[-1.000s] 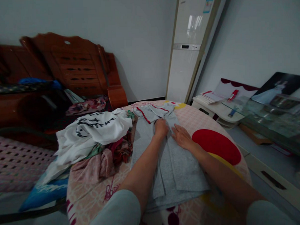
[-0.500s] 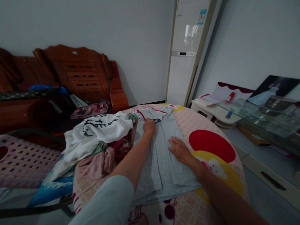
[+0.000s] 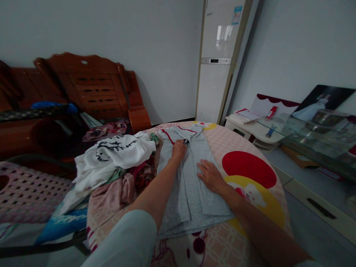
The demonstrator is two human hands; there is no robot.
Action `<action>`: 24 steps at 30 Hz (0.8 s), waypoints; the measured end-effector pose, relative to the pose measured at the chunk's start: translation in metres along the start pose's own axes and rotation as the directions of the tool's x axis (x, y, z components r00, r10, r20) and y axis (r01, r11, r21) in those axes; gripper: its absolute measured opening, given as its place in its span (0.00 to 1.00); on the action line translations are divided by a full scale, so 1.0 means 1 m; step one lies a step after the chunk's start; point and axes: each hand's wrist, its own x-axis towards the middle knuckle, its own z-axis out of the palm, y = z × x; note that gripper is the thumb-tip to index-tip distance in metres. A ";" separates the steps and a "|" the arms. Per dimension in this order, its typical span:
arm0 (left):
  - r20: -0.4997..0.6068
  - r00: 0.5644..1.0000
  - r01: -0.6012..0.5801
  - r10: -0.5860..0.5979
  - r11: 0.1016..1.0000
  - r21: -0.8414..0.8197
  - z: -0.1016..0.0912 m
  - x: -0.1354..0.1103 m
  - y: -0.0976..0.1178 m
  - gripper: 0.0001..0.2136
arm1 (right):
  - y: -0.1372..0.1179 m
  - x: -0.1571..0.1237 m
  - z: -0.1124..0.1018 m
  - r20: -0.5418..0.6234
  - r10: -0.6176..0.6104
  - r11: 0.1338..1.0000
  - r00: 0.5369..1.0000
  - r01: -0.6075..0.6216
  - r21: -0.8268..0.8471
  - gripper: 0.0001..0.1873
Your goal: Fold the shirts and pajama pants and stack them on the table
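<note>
A grey top with red trim along its neckline, the grey shirt, lies spread on the round table, its sleeves folded in over the front. My left hand is closed at the neckline, fingers pinching the fabric; a small dark patch shows by the fingertips. Lower down on the right, my right hand rests flat on the folded sleeve, fingers apart. To the left of the shirt is a heap of clothes, with a white shirt with black lettering on top and a pink garment in front.
The round table has a patterned pink cover. A pink woven basket stands at left, before a wooden sofa. Behind is a tall white air conditioner. A glass shelf juts out at right.
My left hand has shifted slightly right along the neckline. My right hand stays flat on the shirt. The whole view has turned a little.
</note>
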 end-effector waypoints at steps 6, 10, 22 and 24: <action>0.071 0.988 -0.139 0.137 0.990 0.032 -0.008 -0.032 -0.022 0.18 | -0.003 0.000 -0.011 0.098 -0.131 0.991 0.986 0.131 0.015 0.31; 0.123 0.986 -0.123 0.115 0.991 0.058 -0.010 -0.060 -0.029 0.25 | -0.007 -0.009 -0.017 0.141 -0.123 0.992 0.982 0.123 0.013 0.32; 0.296 0.912 -0.304 0.286 0.952 0.018 -0.023 -0.142 0.005 0.27 | -0.034 -0.068 -0.023 0.117 -0.231 0.966 0.966 0.213 0.148 0.31; 0.350 0.880 -0.318 0.320 0.946 -0.064 -0.030 -0.140 -0.001 0.27 | -0.032 -0.073 -0.022 0.038 -0.251 0.936 0.967 0.232 0.264 0.28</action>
